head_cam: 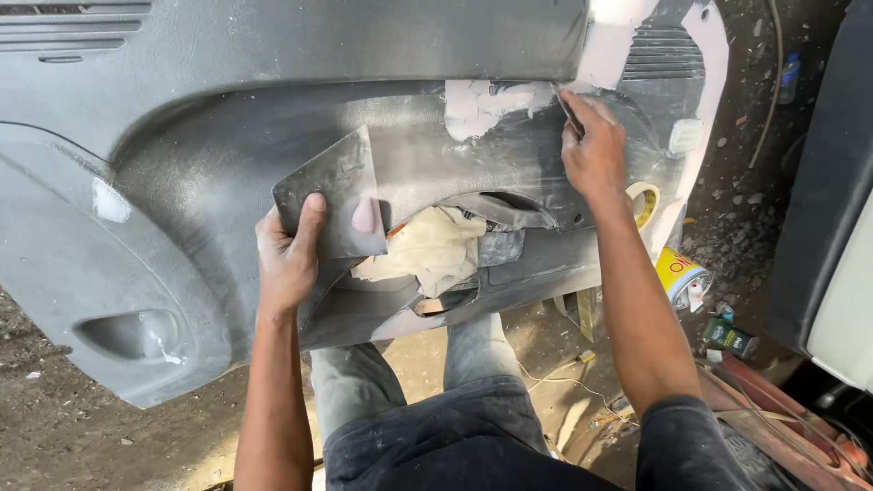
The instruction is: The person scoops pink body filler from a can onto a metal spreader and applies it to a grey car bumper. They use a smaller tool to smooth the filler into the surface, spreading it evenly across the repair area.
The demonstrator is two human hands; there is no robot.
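Note:
A large grey plastic car body panel point(209, 182) leans across my knees. My left hand point(289, 259) grips a flat grey mixing board point(335, 195) with a dab of pinkish filler on it. My right hand point(593, 145) holds a thin spreader blade point(571, 115) pressed against the panel beside a patch of whitish filler point(482, 105). More pale filler covers the panel's right end point(705, 118). A beige rag point(435, 247) is stuffed in an opening in the panel's lower part.
A roll of masking tape point(646, 202), a yellow can point(680, 275) and a small dark green box point(727, 336) lie on the dirt ground at right. A dark vehicle part point(818, 182) stands at the far right edge. My legs point(409, 400) are under the panel.

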